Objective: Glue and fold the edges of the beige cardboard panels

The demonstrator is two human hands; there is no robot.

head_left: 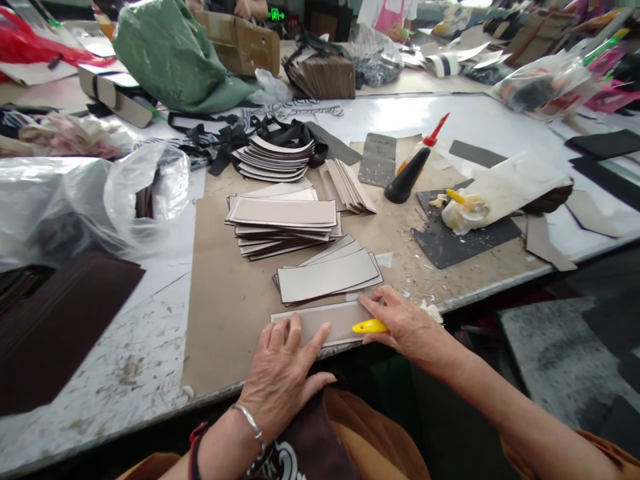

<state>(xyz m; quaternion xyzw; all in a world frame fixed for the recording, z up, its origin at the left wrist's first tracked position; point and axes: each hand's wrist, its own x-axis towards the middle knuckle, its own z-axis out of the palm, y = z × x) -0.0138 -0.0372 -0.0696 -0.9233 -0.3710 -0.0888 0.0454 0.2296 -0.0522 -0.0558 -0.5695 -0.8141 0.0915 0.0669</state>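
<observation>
A beige rectangular strip [325, 323] with pale edges lies at the front edge of the table. My left hand [283, 363] rests on its left part, fingers spread and pressing flat. At the strip's right end is my right hand [407, 327], closed around a yellow-handled brush [371, 326]. The handle's holed end points left over the strip, and whitish bristles seem to show behind the hand. The thumb and index finger touch the strip's far right corner. Just beyond lie several fanned grey strips [327, 277], and behind them a taller stack of beige strips [285, 212].
A white plastic container [505, 190] with another yellow handle in its mouth lies on a dark board at right. Near it stands a black cone-shaped bottle [407, 177]. Curved pieces [275, 159] are stacked farther back. Plastic bags [90, 207] and dark brown panels [65, 327] lie left.
</observation>
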